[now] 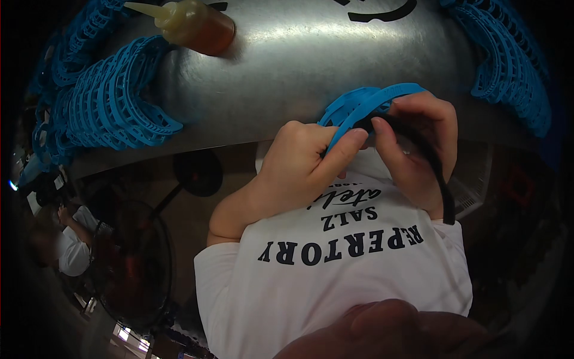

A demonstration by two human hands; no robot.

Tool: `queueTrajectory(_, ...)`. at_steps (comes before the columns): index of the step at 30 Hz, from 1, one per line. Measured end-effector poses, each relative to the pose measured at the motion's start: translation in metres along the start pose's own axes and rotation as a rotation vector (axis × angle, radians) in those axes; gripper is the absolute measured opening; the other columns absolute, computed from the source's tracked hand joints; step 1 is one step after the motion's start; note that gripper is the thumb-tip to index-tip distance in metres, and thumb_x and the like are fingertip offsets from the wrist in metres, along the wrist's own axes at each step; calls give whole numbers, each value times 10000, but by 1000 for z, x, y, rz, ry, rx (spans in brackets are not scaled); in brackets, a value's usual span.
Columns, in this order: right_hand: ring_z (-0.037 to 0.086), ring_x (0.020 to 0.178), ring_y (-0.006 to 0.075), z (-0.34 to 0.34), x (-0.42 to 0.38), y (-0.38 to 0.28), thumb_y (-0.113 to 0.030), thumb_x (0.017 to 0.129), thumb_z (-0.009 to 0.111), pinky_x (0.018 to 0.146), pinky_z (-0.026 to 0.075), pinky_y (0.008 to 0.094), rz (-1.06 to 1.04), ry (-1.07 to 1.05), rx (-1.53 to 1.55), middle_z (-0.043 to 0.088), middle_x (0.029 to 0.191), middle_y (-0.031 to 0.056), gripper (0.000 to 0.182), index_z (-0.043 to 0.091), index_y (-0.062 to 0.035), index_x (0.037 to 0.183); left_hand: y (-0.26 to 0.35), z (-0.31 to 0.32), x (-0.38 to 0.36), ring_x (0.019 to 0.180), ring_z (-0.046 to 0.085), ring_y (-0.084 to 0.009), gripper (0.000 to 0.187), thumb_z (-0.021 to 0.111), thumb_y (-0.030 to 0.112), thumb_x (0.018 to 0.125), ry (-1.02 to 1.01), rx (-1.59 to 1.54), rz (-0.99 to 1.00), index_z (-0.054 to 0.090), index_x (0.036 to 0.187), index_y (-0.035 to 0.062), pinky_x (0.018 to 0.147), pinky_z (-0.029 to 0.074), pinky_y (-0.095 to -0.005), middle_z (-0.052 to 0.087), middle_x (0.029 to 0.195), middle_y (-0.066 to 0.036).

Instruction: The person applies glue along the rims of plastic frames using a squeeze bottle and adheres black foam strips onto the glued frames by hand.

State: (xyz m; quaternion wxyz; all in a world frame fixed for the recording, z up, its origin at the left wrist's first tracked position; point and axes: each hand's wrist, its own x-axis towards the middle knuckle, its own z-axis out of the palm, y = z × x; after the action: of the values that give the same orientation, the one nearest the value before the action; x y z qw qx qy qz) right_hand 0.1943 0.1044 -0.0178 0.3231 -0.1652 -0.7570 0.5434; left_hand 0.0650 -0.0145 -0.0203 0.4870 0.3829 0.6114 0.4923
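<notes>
A curved blue plastic frame [394, 91] with slotted openings is held in front of my chest, at the near edge of the metal table. My left hand [299, 157] grips its left end, thumb laid along the band. My right hand [421, 134] is closed around the frame's right side and a soft black strip [431, 157]. One end of the strip lies against the inside of the blue band, between my two thumbs. Its other end hangs down past my right wrist. Some of my fingertips are hidden behind the frame.
Blue frames [110, 105] stand nested in a row on the table's left, with more blue frames [514, 78] at the right. A squeeze bottle [200, 27] of amber liquid lies near the back. Black strips [382, 13] rest on the metal table [281, 78]. Another person [75, 242] is at lower left.
</notes>
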Motion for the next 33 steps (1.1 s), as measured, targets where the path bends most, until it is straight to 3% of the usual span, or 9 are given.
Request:
queueTrajectory(6,566,738,96,-2,-6,4,97,752,663,627,480,197,-9,-28,-75,513,903,71,384,470,-18,1064,-4,1,-2,438,576,-157,323,497,254,941,19,-31,-24,687,852,9,432,420,-275,599,545,-106)
queueTrajectory(8,547,774,105,-4,-8,2,105,758,648,702,465,216,22,-78,-77,482,982,83,422,435,-41,1091,-5,-1,-1,457,579,-145,353,495,288,940,-24,-30,-63,688,851,5,440,423,-269,604,550,-101)
queueTrajectory(14,544,755,121,-8,-7,5,48,784,656,670,484,224,-38,-63,-18,471,979,98,401,430,-39,1103,-5,-9,7,516,587,-128,445,454,372,945,-159,-118,-100,672,853,-5,465,430,-271,614,599,-91)
queueTrajectory(17,555,799,139,-9,-16,14,46,765,685,683,497,224,-48,-73,89,485,995,109,431,446,-29,1115,13,-14,24,581,583,-120,502,398,414,955,-241,-478,-363,632,873,-22,526,443,-264,606,662,-78)
queueTrajectory(21,544,867,159,-4,-20,18,24,778,677,746,498,241,-59,-31,239,486,989,110,419,441,-30,1119,21,-7,62,632,567,-114,418,398,354,971,-336,-307,-240,602,1034,-5,633,469,-266,627,812,-80)
queueTrajectory(26,552,865,158,-20,-27,14,36,778,673,735,500,239,-45,23,278,500,999,111,354,486,-11,1075,13,0,77,631,552,-111,463,375,390,969,-490,-43,-17,593,1065,-7,612,466,-255,610,779,-77)
queueTrajectory(29,559,855,154,-30,-31,6,60,777,663,738,501,238,0,112,345,509,1004,112,310,516,-1,1043,26,-7,55,694,568,-142,384,378,289,964,-398,-310,-123,574,979,-41,656,470,-267,602,817,-81)
queueTrajectory(33,567,844,143,-30,-25,-9,96,783,638,739,502,233,2,142,257,518,1003,117,255,546,11,1004,36,-4,35,712,571,-128,336,385,233,961,-247,-365,-83,555,1063,-39,673,465,-261,610,823,-90)
